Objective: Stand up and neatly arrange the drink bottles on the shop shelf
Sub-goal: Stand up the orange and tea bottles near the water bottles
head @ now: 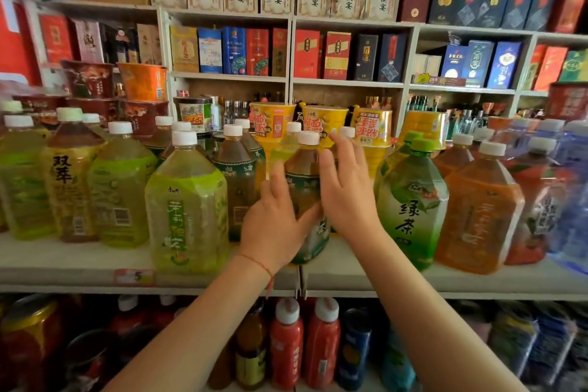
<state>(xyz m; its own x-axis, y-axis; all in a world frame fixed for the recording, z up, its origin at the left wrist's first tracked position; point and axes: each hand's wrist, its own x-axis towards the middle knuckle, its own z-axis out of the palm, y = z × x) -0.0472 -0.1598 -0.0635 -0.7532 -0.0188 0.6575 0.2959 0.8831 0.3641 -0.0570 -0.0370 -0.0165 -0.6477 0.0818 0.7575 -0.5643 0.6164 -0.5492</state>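
At the centre of the frame both hands sit on one dark tea bottle (304, 188) with a white cap, which stands near the front edge of the shelf (73, 259). The left hand (273, 226) wraps its lower body, thumb across the label; the right hand (345, 191) lies against its right side with fingers spread and loose, so that grip is more a steadying press than a firm hold. The bottle looks slightly tilted, though the wide lens may add to that. The main risk appears to be a nudge: the pale green bottle (187, 210) stands just beside the left wrist, and the green-capped bottle (412, 200) is near the right forearm, both close to the shelf's front edge, so a sideways elbow could probably tip one off. Pushing the held bottle back could also knock the yellow noodle cups (324, 126) behind it.
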